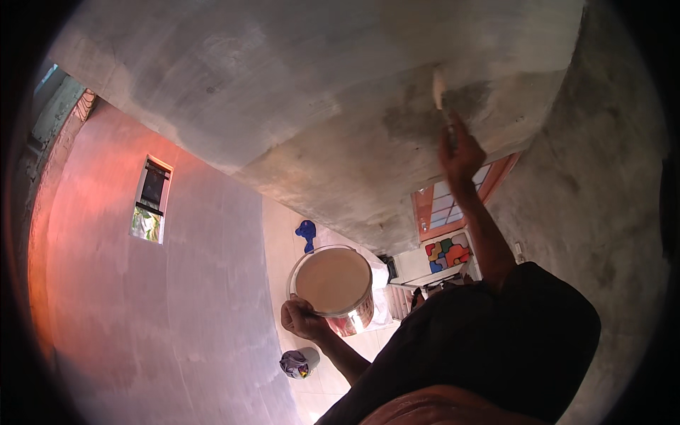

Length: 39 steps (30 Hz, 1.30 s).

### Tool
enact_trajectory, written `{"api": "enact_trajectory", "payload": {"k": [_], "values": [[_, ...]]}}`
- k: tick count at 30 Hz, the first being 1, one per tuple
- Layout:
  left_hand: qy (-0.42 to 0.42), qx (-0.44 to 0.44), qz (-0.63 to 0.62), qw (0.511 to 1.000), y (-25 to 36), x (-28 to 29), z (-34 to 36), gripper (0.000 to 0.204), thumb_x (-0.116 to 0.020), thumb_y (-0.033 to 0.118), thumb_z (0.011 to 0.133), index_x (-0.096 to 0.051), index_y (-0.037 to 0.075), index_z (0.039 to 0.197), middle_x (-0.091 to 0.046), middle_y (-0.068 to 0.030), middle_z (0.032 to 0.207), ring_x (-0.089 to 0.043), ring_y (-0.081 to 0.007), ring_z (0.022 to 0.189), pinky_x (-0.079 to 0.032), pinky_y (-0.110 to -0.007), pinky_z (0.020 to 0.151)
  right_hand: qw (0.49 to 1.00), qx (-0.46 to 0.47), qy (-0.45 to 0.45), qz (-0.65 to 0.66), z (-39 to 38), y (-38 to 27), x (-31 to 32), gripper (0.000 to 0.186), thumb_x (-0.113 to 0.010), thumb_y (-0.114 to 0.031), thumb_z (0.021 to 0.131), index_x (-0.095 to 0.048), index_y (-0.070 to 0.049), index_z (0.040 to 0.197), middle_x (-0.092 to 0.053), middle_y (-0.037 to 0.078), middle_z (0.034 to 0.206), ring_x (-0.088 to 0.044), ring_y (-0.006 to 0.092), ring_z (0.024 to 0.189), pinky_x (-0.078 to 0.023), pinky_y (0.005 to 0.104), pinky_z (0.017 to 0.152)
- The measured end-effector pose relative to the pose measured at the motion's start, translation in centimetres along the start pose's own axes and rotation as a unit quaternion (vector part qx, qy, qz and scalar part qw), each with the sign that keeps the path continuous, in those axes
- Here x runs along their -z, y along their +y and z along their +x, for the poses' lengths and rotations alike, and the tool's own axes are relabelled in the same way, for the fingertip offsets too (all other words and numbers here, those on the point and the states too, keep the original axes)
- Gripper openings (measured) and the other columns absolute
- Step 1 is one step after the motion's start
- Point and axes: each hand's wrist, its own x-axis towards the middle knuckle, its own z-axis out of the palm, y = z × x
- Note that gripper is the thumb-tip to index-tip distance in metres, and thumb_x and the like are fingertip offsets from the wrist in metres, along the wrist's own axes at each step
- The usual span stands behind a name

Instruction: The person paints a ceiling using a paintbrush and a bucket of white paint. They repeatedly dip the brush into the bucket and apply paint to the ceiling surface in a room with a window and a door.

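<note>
Well left of the left hand [303, 317], a narrow window opening [150, 195] pierced a pinkish-grey wall [205, 283]. A small pale container stuffed with dark cloth [292, 364] stood on the floor below that hand, whose fingers were curled tight at the near-left edge of a large round shiny bucket [358, 320] of beige liquid [333, 282]; whether they gripped rim or handle, I could not tell. Up and right of it, a pale-tipped slender brush [438, 88] pointed away from the right hand [462, 150], closed around its handle; its long axis leaned slightly left, tip against or near a dark damp patch [411, 117], far nearer this hand than the left.
</note>
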Motion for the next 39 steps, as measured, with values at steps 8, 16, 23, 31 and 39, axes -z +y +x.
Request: {"api": "enact_trajectory", "payload": {"k": [8, 16, 23, 31, 39], "values": [[-0.018, -0.033, 0.032, 0.999, 0.3, 2.7, -0.9, 0.041, -0.049, 0.018, 0.095, -0.036, 0.009, 0.057, -0.036, -0.0009, 0.048, -0.033, -0.008, 0.044, -0.034, -0.023, 0.058, 0.954, 0.08, -0.072, 0.278, -7.2, -14.9, -6.1, 0.037, -0.071, -0.004, 0.073, -0.065, -0.001, 0.109, -0.063, 0.011, 0.072, -0.061, 0.0232, 0.058, -0.05, 0.0322, 0.055], [0.032, -0.067, 0.078, 0.994, 1.2, 4.4, -2.2, 0.036, -0.051, 0.015, 0.094, -0.041, 0.01, 0.06, -0.038, -0.0002, 0.051, -0.034, -0.0091, 0.048, -0.024, -0.023, 0.044, 0.858, 0.13, -0.206, 0.451, -11.0, -23.2, -11.0, 0.033, -0.066, -0.006, 0.077, -0.058, -0.007, 0.11, -0.053, 0.008, 0.059, -0.054, 0.0239, 0.049, -0.044, 0.0353, 0.047], [0.083, -0.08, 0.096, 0.989, 3.6, 3.1, -2.5, 0.039, -0.052, 0.017, 0.093, -0.039, 0.008, 0.057, -0.036, -0.0014, 0.048, -0.032, -0.0091, 0.045, -0.026, -0.024, 0.047, 0.819, 0.087, -0.23, 0.519, -10.4, -26.7, -15.5, 0.02, -0.064, -0.01, 0.079, -0.056, -0.01, 0.097, -0.055, 0.008, 0.062, -0.058, 0.0279, 0.055, -0.045, 0.0386, 0.049], [0.037, -0.06, 0.076, 0.995, 5.5, 1.8, -0.8, 0.043, -0.051, 0.017, 0.095, -0.033, 0.011, 0.056, -0.031, 0.0006, 0.048, -0.028, -0.0091, 0.048, -0.025, -0.024, 0.046, 0.891, 0.001, -0.19, 0.413, -1.5, -11.4, -9.2, 0.021, -0.07, -0.012, 0.081, -0.068, -0.005, 0.101, -0.07, 0.013, 0.093, -0.07, 0.0176, 0.074, -0.054, 0.028, 0.062], [-0.033, -0.029, 0.031, 0.999, 5.1, -0.5, 1.4, 0.042, -0.048, 0.014, 0.096, -0.033, 0.011, 0.057, -0.029, 0.0001, 0.047, -0.029, -0.0102, 0.05, -0.026, -0.026, 0.049, 0.946, -0.121, -0.053, 0.297, 6.5, 4.7, 1.5, 0.021, -0.068, -0.011, 0.086, -0.067, -0.001, 0.105, -0.069, 0.007, 0.089, -0.062, 0.007, 0.079, -0.048, 0.0209, 0.066]]}}
